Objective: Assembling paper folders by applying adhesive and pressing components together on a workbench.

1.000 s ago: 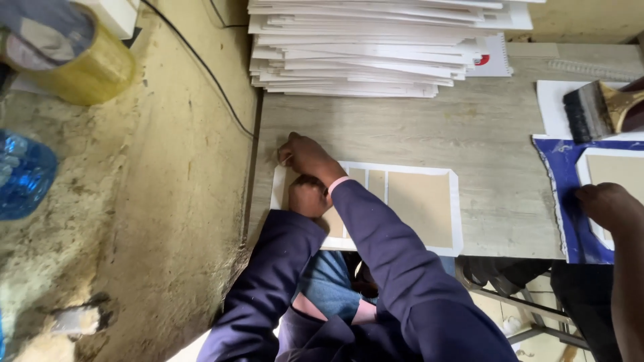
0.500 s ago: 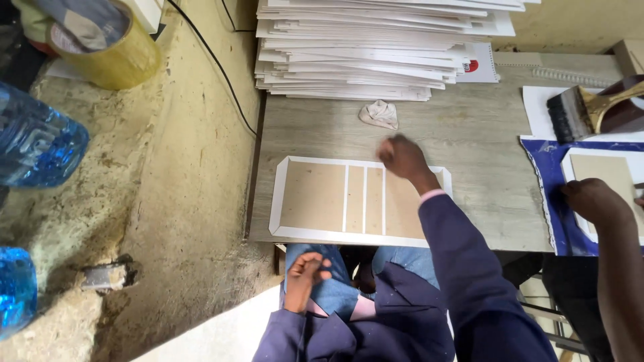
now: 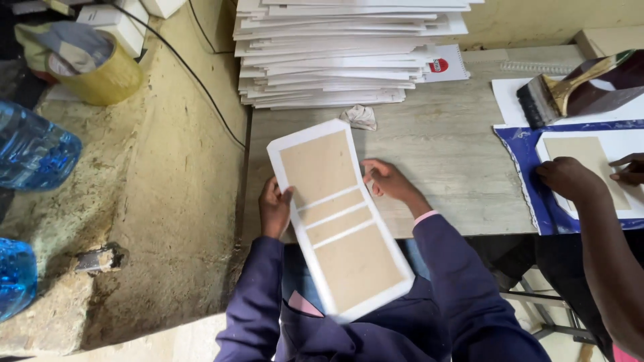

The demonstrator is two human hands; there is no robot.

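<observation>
Cover panel (image 3: 339,218): white sheet with four brown board pieces glued on, two large at the ends, two narrow strips in the middle. It's lifted off the table (image 3: 436,161), tilted, far end over the table's near-left part, near end hanging over the person's lap.

Left hand (image 3: 275,208) grips the panel's left long edge, thumb on top, fingers underneath. Right hand (image 3: 389,182) sits at the right long edge near the strips, fingers curled against it; can't tell if it's pinching or only touching.

Around it:
- Crumpled scrap of paper (image 3: 361,116) on the table just past the panel's far corner, apart from it.
- Tall stack of white sheets (image 3: 342,50) behind that, fills the table's far-left part.
- Spiral-bound pad (image 3: 448,65) tucked beside the stack's right end.
- Bare grey tabletop between the right hand and the blue sheet (image 3: 520,171) to the right. That's the open room.
- Co-worker's hand (image 3: 570,179) presses on the blue sheet; a white sheet with a brown board (image 3: 590,164) lies on it. Wide brush (image 3: 570,94) lies beyond, on white paper.

Left side: table edge runs just left of the left hand, then a rough wall with a black cable (image 3: 201,94). Yellow tin (image 3: 100,77) and blue water bottles (image 3: 33,151) farther left, well clear.
</observation>
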